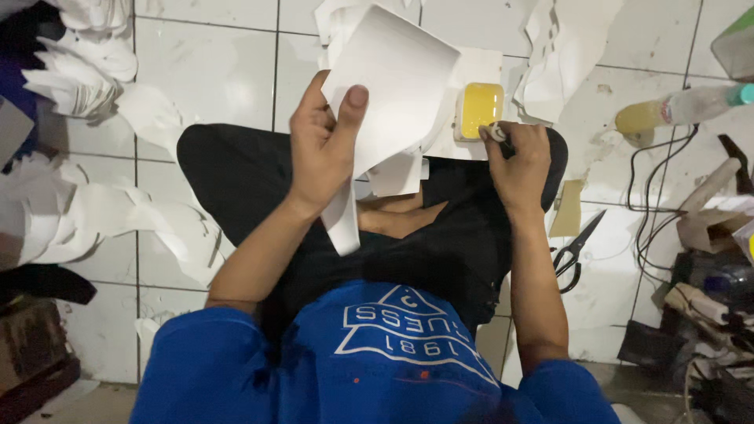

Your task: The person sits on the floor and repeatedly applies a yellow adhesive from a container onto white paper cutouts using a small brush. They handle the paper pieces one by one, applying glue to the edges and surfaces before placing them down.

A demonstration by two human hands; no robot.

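My left hand (326,145) holds up a white cut paper piece (389,78) above my lap, thumb pressed on its face. A long strip of the paper hangs down below the hand. My right hand (520,161) is closed on a small dark-handled brush (500,138), its tip at a yellow glue container (480,108) that sits on a white sheet on the floor. I sit cross-legged in black trousers and a blue shirt.
Piles of white paper cut-outs (75,78) lie at the left and top. Black scissors (577,250) lie on the tiles at right. A bottle of yellow liquid (679,108), cables and clutter fill the right edge.
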